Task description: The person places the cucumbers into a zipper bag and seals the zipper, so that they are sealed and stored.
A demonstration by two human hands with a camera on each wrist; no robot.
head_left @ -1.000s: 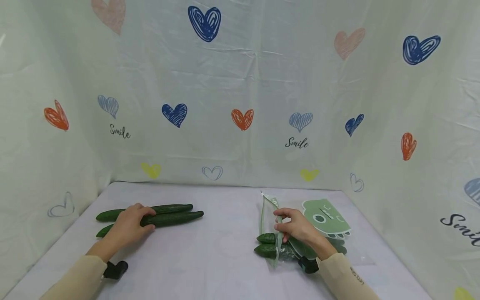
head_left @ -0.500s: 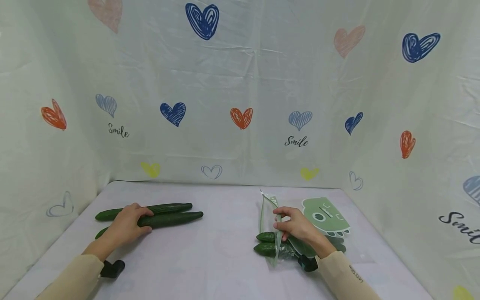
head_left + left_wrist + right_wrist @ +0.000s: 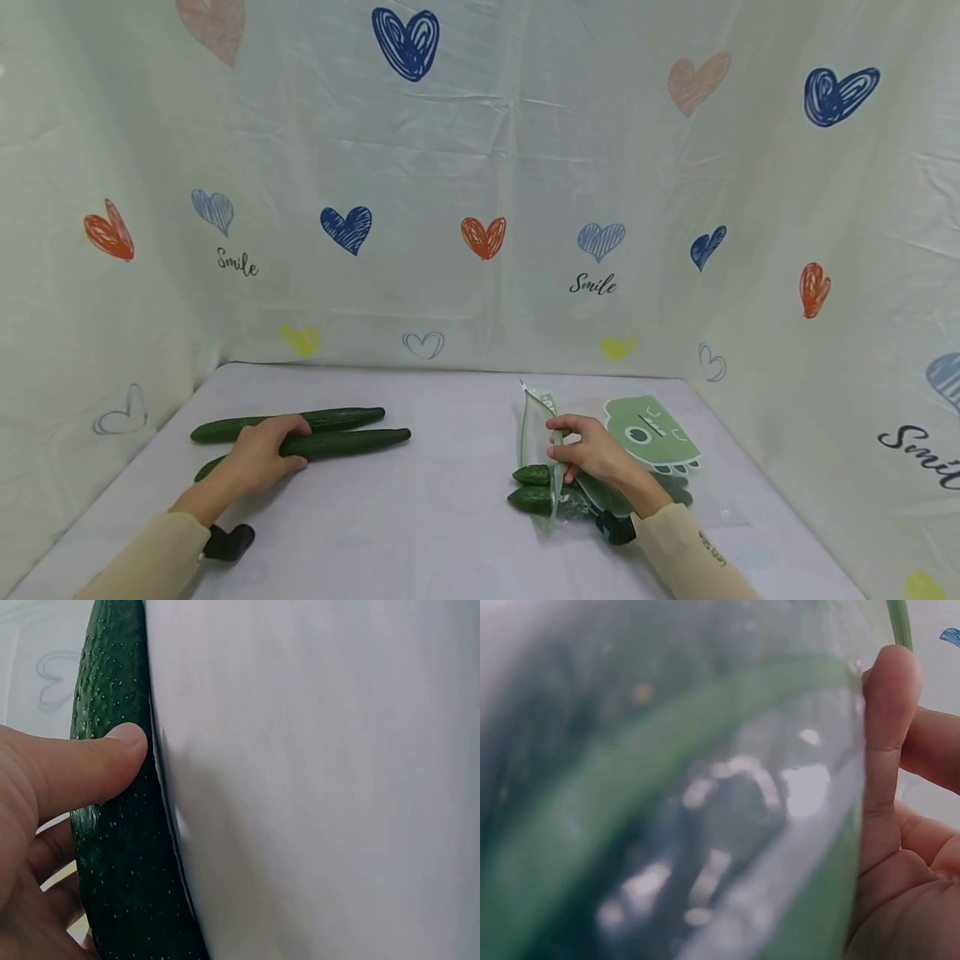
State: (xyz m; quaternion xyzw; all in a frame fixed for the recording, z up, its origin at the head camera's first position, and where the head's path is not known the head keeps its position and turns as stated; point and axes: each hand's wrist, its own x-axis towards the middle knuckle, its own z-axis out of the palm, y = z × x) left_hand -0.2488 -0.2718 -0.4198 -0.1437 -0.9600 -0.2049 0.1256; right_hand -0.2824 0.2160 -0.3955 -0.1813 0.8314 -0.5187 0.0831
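Observation:
My left hand (image 3: pixel 262 454) grips the nearer of two long dark green cucumbers, thumb on its near side and fingers over its far side. This cucumber (image 3: pixel 345 443) lies beside a second cucumber (image 3: pixel 345 417) at the table's left. In the left wrist view, the thumb presses the bumpy skin of the held cucumber (image 3: pixel 124 862). On the right, my right hand (image 3: pixel 592 454) pinches the mouth edge of a clear plastic bag (image 3: pixel 523 433) with green trim, raising it. Two more cucumbers (image 3: pixel 531 500) show their tips at that mouth, their bodies under the film.
A green cartoon face (image 3: pixel 652 433) is printed on the bag. Black wrist devices (image 3: pixel 228 542) sit under both wrists. The white table (image 3: pixel 450 533) ends at a hanging curtain (image 3: pixel 450 167) printed with hearts, which also closes off both sides.
My left hand and the nearer cucumber have shifted slightly toward me and to the right, widening the gap at its right end from the other cucumber. My right hand stays on the bag edge.

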